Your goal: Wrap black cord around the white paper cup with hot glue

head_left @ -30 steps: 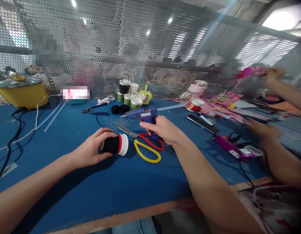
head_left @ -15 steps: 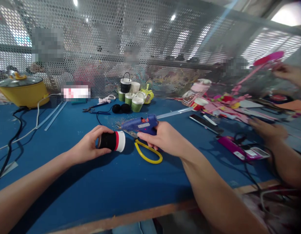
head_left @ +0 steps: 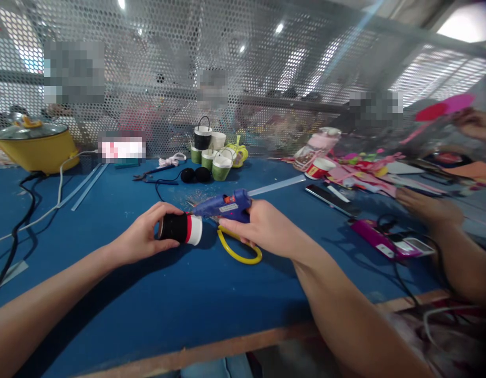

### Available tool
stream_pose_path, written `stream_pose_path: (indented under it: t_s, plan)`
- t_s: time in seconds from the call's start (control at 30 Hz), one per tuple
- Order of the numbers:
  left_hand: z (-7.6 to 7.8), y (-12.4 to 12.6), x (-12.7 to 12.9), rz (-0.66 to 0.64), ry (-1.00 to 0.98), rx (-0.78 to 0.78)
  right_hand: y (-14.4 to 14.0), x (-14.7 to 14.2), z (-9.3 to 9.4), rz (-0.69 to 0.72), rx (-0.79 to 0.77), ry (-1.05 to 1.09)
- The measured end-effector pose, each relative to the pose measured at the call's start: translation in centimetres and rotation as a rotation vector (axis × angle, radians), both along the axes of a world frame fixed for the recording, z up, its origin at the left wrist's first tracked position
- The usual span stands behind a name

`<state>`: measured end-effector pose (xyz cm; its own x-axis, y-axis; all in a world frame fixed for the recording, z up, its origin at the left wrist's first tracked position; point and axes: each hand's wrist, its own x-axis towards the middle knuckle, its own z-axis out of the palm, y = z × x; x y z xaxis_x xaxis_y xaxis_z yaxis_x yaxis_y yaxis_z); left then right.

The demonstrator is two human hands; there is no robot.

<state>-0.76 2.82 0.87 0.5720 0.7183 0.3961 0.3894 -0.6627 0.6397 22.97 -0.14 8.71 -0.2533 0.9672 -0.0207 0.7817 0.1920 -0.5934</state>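
While glue gun (head_left: 226, 205) nears cup (head_left: 181, 229), scissors (head_left: 238, 249) beneath

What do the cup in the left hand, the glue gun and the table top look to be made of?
Cup: likely paper, with matte black wrap, red band, white rim.
Glue gun: glossy blue moulded plastic with a label; its nozzle meets the cup's rim.
Table: matte blue covering, material unclear, over a bare wood-coloured front edge.

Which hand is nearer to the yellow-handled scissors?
Right. The right hand, gripping the glue gun, hangs right over the scissors; the left hand holds the cup off to their left.
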Motion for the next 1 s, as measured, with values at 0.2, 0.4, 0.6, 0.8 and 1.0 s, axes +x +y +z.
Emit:
stream_pose_path:
  t_s: [0.2,0.4,0.6,0.8,1.0]
  plan:
    - [-0.24,0.11,-0.05,0.013,-0.009,-0.018,-0.05,-0.22,-0.13,-0.04,0.032,-0.007]
    - [-0.59,0.27,-0.13,0.024,-0.038,-0.045,-0.27,-0.12,-0.05,-0.014,0.093,-0.069]
    - [-0.49,0.16,0.13,0.09,-0.083,-0.213,-0.45,-0.07,-0.14,0.024,0.157,-0.086]
    - [-0.14,0.05,0.3,0.107,-0.144,-0.356,-0.73,-0.14,-0.04,0.052,0.161,-0.141]
    - [-0.1,0.1,0.36,0.108,-0.142,-0.366,-0.73,-0.03,-0.2,0.068,0.179,-0.151]
